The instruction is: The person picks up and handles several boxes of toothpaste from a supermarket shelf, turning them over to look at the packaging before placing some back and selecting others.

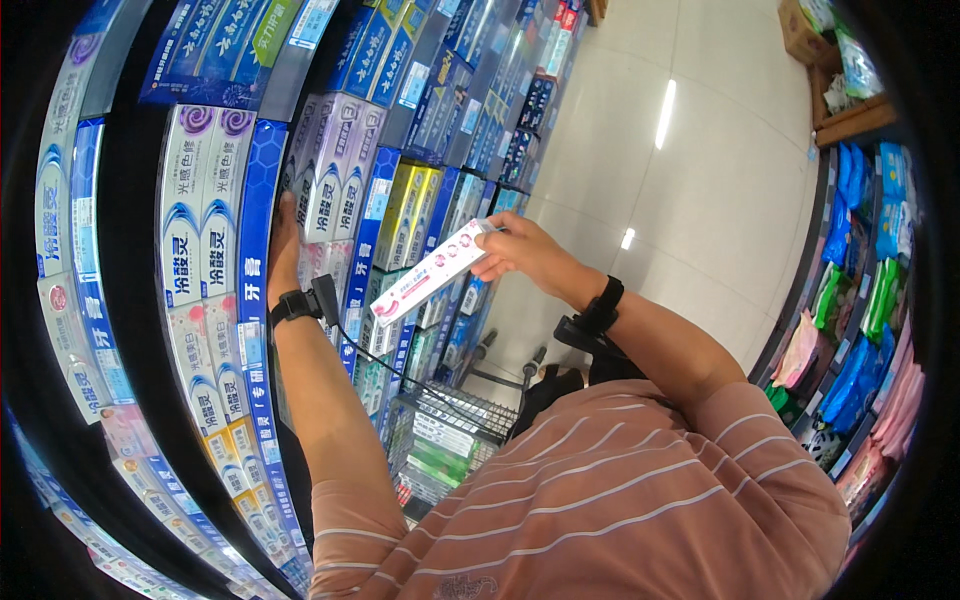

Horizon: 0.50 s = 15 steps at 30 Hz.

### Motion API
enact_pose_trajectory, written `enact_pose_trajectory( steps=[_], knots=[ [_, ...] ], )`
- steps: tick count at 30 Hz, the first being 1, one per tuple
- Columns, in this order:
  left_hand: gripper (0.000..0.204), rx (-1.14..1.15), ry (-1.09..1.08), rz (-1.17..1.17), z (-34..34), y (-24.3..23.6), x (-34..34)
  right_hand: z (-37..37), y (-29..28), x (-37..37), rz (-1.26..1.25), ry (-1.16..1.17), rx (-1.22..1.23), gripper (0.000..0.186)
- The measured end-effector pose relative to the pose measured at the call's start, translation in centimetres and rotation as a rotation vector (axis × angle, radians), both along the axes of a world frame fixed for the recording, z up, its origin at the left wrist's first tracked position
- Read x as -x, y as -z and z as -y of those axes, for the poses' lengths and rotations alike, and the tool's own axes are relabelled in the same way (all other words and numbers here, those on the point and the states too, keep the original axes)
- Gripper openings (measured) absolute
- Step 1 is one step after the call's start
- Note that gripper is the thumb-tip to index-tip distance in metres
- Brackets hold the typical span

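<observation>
A long white toothpaste box [430, 275] with pink prints is gripped at its upper right end by my right hand [530, 258]. Thumb and fingers close round that end, and the box slants down to the left in front of the shelf. My left hand [286, 250] reaches in between shelf tiers, beside a row of white and purple toothpaste boxes [338, 170]. The blue shelf edge strip [262, 200] runs just left of it. Its fingers are mostly hidden among the boxes, so what they touch does not show. A black band sits on each wrist.
Below the white box stands a wire shopping cart [475, 408] with green and white packages in it. Tiers of toothpaste boxes [208, 210] fill the left side. Across the tiled aisle [690, 200], a shelf holds blue, green and pink packs [855, 310]. A dark cable [385, 365] hangs from my left wrist.
</observation>
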<state>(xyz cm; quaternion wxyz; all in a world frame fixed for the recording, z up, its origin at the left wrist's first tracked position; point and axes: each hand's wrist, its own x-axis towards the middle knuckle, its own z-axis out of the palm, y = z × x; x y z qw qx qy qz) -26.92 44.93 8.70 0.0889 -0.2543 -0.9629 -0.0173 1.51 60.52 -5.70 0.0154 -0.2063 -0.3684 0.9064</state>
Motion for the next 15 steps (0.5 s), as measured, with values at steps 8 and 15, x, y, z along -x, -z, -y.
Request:
enact_pose_trajectory(
  steps=[8,15],
  knots=[
    [0.072,-0.035,0.031,-0.006,0.4,0.4,0.1,0.1,0.4,1.4,-0.024,-0.014,0.006,0.048],
    [0.071,0.124,-0.108,-0.031,5.0,-0.1,-1.9,0.1,-0.9,2.8,-0.047,-0.033,-0.016,0.036]
  ],
)
